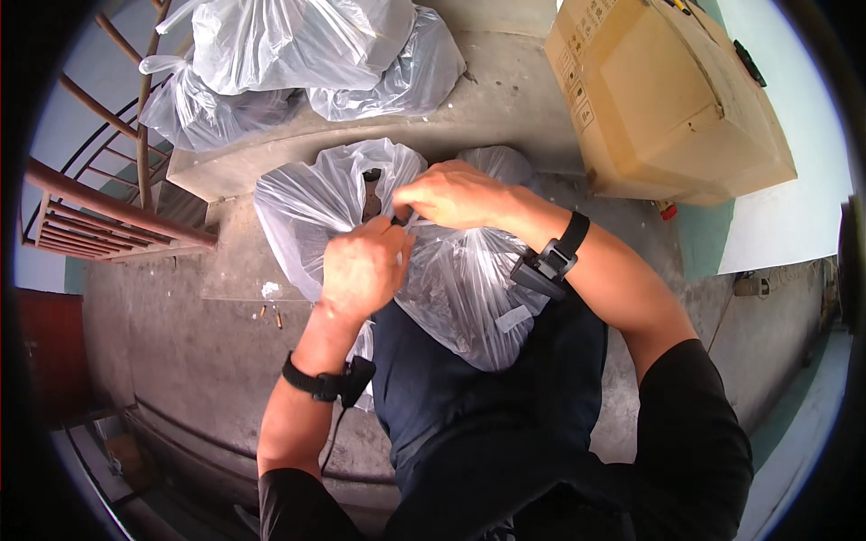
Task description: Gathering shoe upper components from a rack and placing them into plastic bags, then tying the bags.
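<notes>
Fingers point(408, 196) curled and pressed together on both sides, right hand point(456, 195) set farther out than left hand point(365, 270), pinching gathered film, tips partly hidden. Clear plastic bag point(478, 307), full and crinkled, lies below the right hand against the dark trousers point(487, 415), with a second bulge point(299, 203) of film beside the left hand; cannot tell whether both are one bag. Likely handling: soft, slick, easily stretched or torn, load weight unreadable; best hold is the bunched neck between the hands, rather than down by the small pale patch point(514, 318).
</notes>
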